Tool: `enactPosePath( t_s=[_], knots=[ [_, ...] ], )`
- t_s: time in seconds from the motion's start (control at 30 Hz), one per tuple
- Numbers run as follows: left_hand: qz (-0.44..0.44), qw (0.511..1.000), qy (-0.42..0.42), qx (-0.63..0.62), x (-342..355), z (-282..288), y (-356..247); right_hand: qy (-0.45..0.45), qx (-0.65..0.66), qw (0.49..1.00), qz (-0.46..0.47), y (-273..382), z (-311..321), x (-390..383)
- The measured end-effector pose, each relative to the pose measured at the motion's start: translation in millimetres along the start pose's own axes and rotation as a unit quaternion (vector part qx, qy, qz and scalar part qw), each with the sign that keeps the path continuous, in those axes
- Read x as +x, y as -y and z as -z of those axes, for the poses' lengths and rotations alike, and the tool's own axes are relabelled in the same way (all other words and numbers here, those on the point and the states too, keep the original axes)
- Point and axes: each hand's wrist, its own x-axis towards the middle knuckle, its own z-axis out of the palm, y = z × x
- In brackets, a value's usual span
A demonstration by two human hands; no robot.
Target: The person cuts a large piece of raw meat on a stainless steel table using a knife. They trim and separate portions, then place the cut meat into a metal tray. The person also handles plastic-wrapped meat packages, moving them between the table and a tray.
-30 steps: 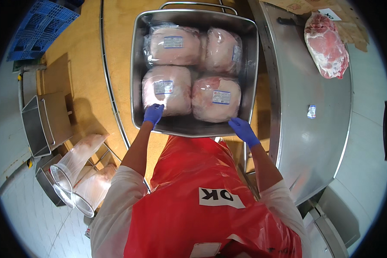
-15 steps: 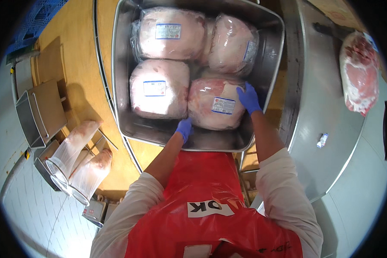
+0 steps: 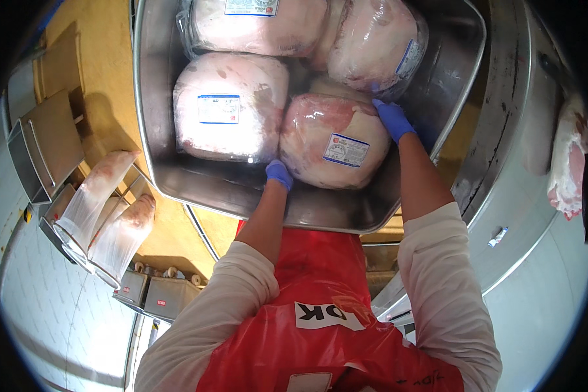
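A deep steel tub (image 3: 155, 85) holds several large pale pieces of meat wrapped in clear film with white and blue labels. My blue-gloved hands grip the near right wrapped meat piece (image 3: 307, 150) at opposite sides. My left hand (image 3: 279, 174) is closed at its lower left corner, fingers partly hidden between it and the neighbouring wrapped piece (image 3: 209, 144). Curled over its upper right edge is my right hand (image 3: 393, 120), fingertips partly hidden next to the far right wrapped piece (image 3: 372, 46). Another wrapped piece (image 3: 261, 34) lies at the far left.
On the right, a steel table (image 3: 522, 163) carries a raw cut of meat (image 3: 571, 160) and a small scrap of label (image 3: 498, 236). Leftward stand a steel box (image 3: 62, 140) and pale pieces in white netting (image 3: 101, 176) drawn over metal rings, by a yellow-brown surface (image 3: 108, 68).
The view has shifted closer to the tub, which looks larger and slightly turned. My right hand has slid toward the far right edge of the held piece, whose label now tilts.
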Motion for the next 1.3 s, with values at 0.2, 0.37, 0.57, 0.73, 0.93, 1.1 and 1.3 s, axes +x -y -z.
enactPosePath(
  t_s=[0.2, 0.37, 0.57, 0.73, 0.93, 1.1, 1.3],
  knots=[
    [0.018, 0.999, 0.026, 0.018, -27, -23, -12, 0.045, 0.124, 0.991, -0.024, -43, -7, 33],
    [-0.005, 0.996, 0.038, 0.08, -48, -35, -21, 0.051, 0.201, 0.977, -0.046, -3, 0, 6],
    [0.079, 0.981, 0.175, -0.008, -92, -52, -41, 0.066, 0.139, 0.988, 0.031, -1, 8, -2],
    [0.116, 0.901, 0.411, -0.073, -110, -37, -49, 0.018, 0.031, 0.992, 0.12, 4, 9, -29],
    [-0.194, 0.867, 0.327, 0.322, -107, 0, -86, -0.021, 0.2, 0.967, 0.159, 9, 0, -106],
    [-0.197, 0.809, 0.344, 0.433, -187, -1, -165, -0.051, 0.417, 0.891, 0.173, 32, -18, -203],
    [-0.349, 0.661, 0.338, 0.572, -358, -7, -189, -0.098, 0.482, 0.853, 0.174, 41, 1, -351]
  ],
)
